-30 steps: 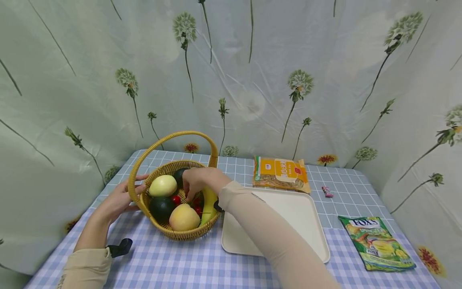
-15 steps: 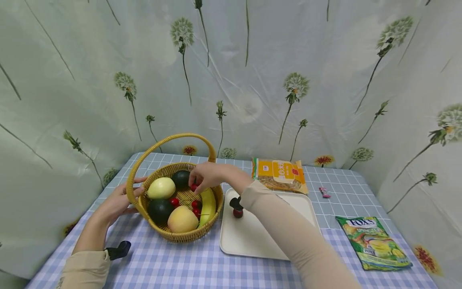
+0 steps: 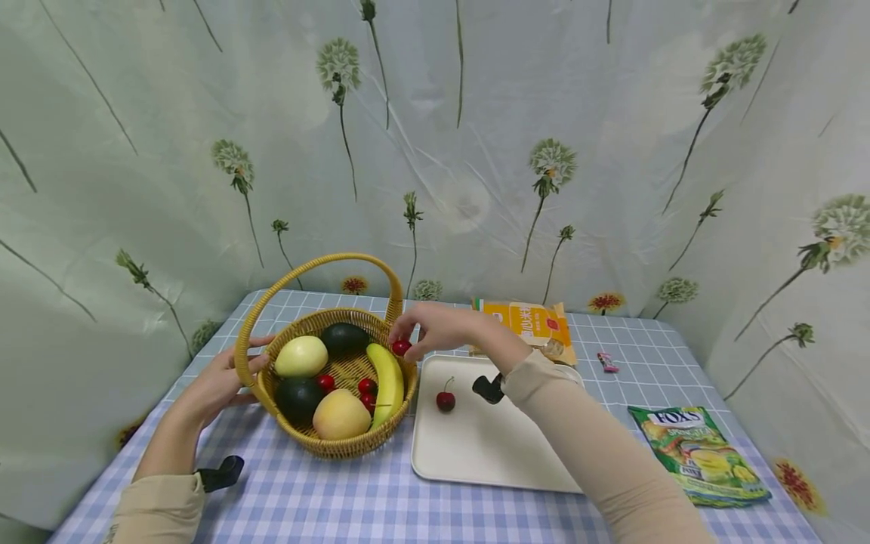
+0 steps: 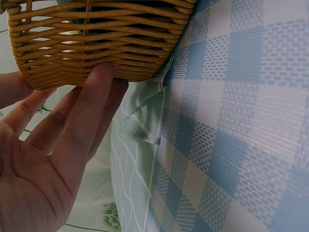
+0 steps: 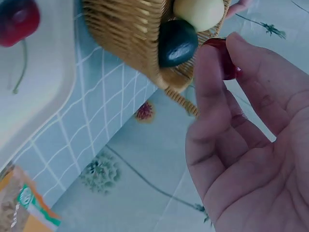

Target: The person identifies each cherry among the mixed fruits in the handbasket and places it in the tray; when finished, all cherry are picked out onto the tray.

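Observation:
My right hand (image 3: 438,330) pinches a red cherry (image 5: 223,54) between thumb and fingertips, over the right rim of the wicker basket (image 3: 340,449). Another cherry (image 3: 445,401), with its stem, lies on the white tray (image 3: 435,470) beside the basket. Fairly straight fingers of my left hand (image 4: 53,145) touch the basket's outer wall at its left side, by the foot of the tall handle. In the basket are a banana (image 3: 387,378), a peach (image 3: 341,415), a pale yellow-green fruit (image 3: 300,357), two dark green avocado-like fruits (image 3: 344,339) and several more cherries (image 3: 367,393).
Behind the tray lies an orange food packet (image 3: 537,326), partly covered by the right arm. A small pink wrapped sweet (image 3: 608,363) and a green FOX'S bag (image 3: 707,455) lie to the right. A floral curtain (image 3: 469,151) hangs behind the checked table.
My right hand has risen out of the basket with a cherry and moved right to the rim. The cherry on the tray has come into view. My left hand stays at the basket.

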`<state>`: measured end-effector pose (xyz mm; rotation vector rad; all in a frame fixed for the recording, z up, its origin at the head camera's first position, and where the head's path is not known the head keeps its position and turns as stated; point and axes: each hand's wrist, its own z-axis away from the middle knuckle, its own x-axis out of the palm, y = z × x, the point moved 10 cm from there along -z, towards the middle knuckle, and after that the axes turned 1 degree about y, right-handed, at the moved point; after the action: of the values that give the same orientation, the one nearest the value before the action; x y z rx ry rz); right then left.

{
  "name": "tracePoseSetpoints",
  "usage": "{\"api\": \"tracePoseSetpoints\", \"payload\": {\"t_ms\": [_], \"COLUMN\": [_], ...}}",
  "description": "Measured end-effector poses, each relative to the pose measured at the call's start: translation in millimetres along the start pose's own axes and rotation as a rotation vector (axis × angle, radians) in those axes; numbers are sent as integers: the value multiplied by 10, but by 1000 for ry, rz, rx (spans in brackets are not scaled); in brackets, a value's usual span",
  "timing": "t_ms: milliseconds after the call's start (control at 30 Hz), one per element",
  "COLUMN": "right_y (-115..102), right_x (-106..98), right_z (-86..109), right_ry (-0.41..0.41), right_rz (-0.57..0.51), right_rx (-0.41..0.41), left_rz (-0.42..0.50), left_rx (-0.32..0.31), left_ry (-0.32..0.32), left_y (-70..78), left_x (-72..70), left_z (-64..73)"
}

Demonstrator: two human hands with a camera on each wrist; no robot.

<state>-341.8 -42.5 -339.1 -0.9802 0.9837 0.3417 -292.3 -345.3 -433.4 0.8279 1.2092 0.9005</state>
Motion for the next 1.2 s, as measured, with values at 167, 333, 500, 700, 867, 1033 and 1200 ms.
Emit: {"api": "tracePoseSetpoints", "payload": {"t_ms": [167, 333, 500, 700, 867, 1033, 1200], "right_y": [141, 284, 481, 689, 826, 1025, 1132], "right_x": [-12, -21, -18, 41, 131, 259, 356], "right_z": [203, 405, 593, 789, 903, 985, 1052], "right_ry": [29, 67, 110, 146, 176, 196, 217], "right_rz": [-122, -218, -298, -350, -340, -308, -248], "right_rx": [28, 25, 51, 71, 53, 108, 132], "left_rz": [3, 12, 25, 36, 30, 31, 35], "left_rx": [-3, 5, 10, 2, 1, -11, -11], "left_ry": [-1, -8, -12, -16, -12, -12, -23], "left_y": [-22, -25, -4, -9, -12, -22, -25], "left_x": [-7, -3, 4, 10, -1, 3, 6], "left_z": [-20, -22, -11, -14, -13, -24, -23]}}
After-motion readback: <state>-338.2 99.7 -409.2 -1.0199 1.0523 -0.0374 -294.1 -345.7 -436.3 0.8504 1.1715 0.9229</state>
